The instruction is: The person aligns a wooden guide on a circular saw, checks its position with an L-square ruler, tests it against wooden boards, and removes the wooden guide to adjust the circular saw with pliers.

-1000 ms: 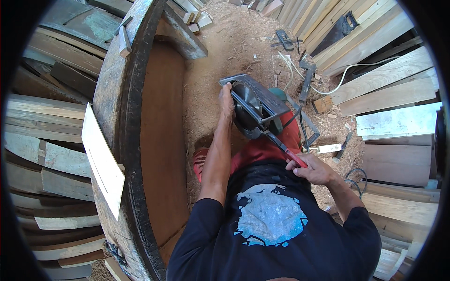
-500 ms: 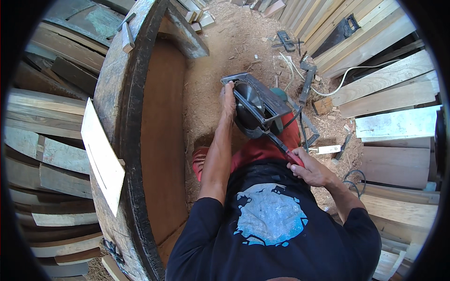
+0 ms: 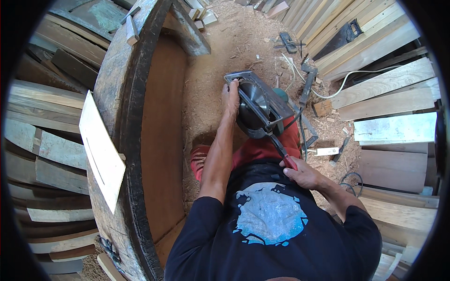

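A circular saw (image 3: 277, 107) rests over my lap against the red trousers, its metal base plate tilted up and its round blade (image 3: 253, 99) exposed. My left hand (image 3: 230, 97) is closed on the left edge of the base plate, beside the blade. In my right hand (image 3: 303, 173) is the red handle of a tool (image 3: 290, 162) with a dark shaft. That shaft reaches up to the near end of the saw, where its tip meets the saw's body. Whether it is a wrench, pliers or another tool cannot be made out.
A worn workbench (image 3: 108, 77) runs along my left, bearing a pale board (image 3: 101, 152) and a try square (image 3: 131, 32). On the shavings-covered floor lie a dark tool (image 3: 288, 43), a power tool (image 3: 308, 83) and cables. A handsaw (image 3: 344, 37) leans on planks at the right.
My right hand has shifted slightly left and toward me with the red-handled tool. The saw and my left hand sit a little farther right in view; both grips are kept.
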A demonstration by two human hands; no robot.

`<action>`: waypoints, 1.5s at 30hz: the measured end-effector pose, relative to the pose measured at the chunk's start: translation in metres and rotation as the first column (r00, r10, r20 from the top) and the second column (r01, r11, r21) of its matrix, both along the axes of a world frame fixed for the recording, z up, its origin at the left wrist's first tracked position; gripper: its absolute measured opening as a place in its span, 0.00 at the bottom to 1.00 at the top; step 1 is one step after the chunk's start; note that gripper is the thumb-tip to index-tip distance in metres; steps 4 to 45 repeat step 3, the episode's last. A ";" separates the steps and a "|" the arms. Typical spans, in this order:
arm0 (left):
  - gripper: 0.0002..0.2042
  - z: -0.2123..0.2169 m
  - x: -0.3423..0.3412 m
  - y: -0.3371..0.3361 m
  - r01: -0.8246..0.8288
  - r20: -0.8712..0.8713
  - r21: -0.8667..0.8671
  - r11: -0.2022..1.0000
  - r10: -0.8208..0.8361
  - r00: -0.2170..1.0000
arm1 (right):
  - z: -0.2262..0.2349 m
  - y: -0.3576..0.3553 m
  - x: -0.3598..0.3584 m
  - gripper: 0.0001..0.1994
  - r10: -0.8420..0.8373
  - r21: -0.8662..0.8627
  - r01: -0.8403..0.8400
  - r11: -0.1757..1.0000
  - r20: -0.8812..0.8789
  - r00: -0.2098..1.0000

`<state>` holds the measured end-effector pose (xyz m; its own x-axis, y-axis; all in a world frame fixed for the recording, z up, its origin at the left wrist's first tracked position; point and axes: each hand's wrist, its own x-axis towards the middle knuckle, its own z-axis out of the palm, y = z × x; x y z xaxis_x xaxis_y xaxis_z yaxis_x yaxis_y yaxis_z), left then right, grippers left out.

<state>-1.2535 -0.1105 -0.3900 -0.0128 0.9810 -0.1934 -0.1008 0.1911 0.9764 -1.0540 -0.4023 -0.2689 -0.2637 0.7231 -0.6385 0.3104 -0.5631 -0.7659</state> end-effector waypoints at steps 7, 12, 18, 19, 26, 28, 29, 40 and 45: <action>0.29 0.001 -0.001 0.000 0.014 -0.036 -0.016 1.000 -0.015 0.999 | -0.006 0.000 0.001 0.20 0.050 -0.009 -0.050 0.999 0.001 0.999; 0.29 0.001 -0.001 0.000 0.014 -0.036 -0.016 1.000 -0.015 0.999 | -0.006 0.000 0.001 0.20 0.050 -0.009 -0.050 0.999 0.001 0.999; 0.29 0.001 -0.001 0.000 0.014 -0.036 -0.016 1.000 -0.015 0.999 | -0.006 0.000 0.001 0.20 0.050 -0.009 -0.050 0.999 0.001 0.999; 0.29 0.001 -0.001 0.000 0.014 -0.036 -0.016 1.000 -0.015 0.999 | -0.006 0.000 0.001 0.20 0.050 -0.009 -0.050 0.999 0.001 0.999; 0.29 0.001 -0.001 0.000 0.014 -0.036 -0.016 1.000 -0.015 0.999 | -0.006 0.000 0.001 0.20 0.050 -0.009 -0.050 0.999 0.001 0.999; 0.29 0.001 -0.001 0.000 0.014 -0.036 -0.016 1.000 -0.015 0.999 | -0.006 0.000 0.001 0.20 0.050 -0.009 -0.050 0.999 0.001 0.999; 0.29 0.001 -0.001 0.000 0.014 -0.036 -0.016 1.000 -0.015 0.999 | -0.006 0.000 0.001 0.20 0.050 -0.009 -0.050 0.999 0.001 0.999; 0.29 0.001 -0.001 0.000 0.014 -0.036 -0.016 1.000 -0.015 0.999 | -0.006 0.000 0.001 0.20 0.050 -0.009 -0.050 0.999 0.001 0.999; 0.29 0.001 -0.001 0.000 0.014 -0.036 -0.016 1.000 -0.015 0.999 | -0.006 0.000 0.001 0.20 0.050 -0.009 -0.050 0.999 0.001 0.999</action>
